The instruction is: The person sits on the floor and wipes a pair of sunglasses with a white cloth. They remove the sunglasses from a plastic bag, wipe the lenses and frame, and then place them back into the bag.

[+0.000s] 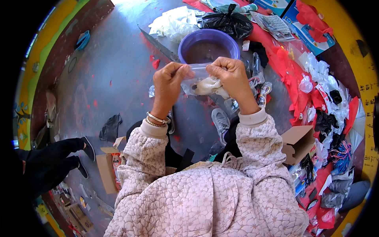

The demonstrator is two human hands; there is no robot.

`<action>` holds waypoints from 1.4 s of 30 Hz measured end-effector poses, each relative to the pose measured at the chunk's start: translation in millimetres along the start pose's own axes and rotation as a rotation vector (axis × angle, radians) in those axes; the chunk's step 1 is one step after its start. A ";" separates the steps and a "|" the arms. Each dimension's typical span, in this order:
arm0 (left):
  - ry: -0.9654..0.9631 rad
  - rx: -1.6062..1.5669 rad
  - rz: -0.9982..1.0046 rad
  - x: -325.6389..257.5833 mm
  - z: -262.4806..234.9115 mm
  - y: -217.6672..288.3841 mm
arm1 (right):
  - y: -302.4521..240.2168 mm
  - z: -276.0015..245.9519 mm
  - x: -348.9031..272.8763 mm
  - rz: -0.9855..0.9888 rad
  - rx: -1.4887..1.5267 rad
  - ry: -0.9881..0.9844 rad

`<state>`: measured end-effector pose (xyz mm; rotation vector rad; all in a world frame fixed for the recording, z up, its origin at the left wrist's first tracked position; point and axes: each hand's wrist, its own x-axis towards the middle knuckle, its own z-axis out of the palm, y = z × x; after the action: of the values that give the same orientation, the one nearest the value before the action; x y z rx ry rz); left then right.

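Note:
Between my two raised hands hangs a clear plastic zip bag [188,87] with something whitish and soft inside, its kind hard to make out. My left hand [167,83] pinches the bag's upper left corner between thumb and fingers. At the upper right corner my right hand [233,79] grips the top edge the same way, fingers curled. The bag's top edge is stretched between both hands. Just beyond them a purple basin [182,44] rests on the floor, its inside brownish.
White plastic bags [173,23] and a black tied bag [227,23] lie behind the basin. Red cloth [282,71] and loose plastic spread along the right. Cardboard boxes stand low left [104,170] and right [296,148]. Another person's legs [59,162] show at left.

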<state>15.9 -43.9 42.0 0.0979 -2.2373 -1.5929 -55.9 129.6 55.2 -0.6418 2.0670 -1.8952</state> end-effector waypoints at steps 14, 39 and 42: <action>-0.663 -0.989 -0.151 -5.4 6.0 6.6 | -6.9 -32.5 20.2 0.195 0.469 -0.337; -0.447 -1.653 -0.649 0.8 -8.8 -57.7 | 20.6 80.1 -4.3 -0.729 -0.757 0.070; -0.337 -1.581 -0.527 4.8 -32.6 -70.5 | 17.6 82.5 -20.3 -0.705 -0.646 -0.076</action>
<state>11.2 -99.1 -12.6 -0.0405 -0.5054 -3.2992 -1.5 68.4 26.4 -1.7464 2.6232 -1.3712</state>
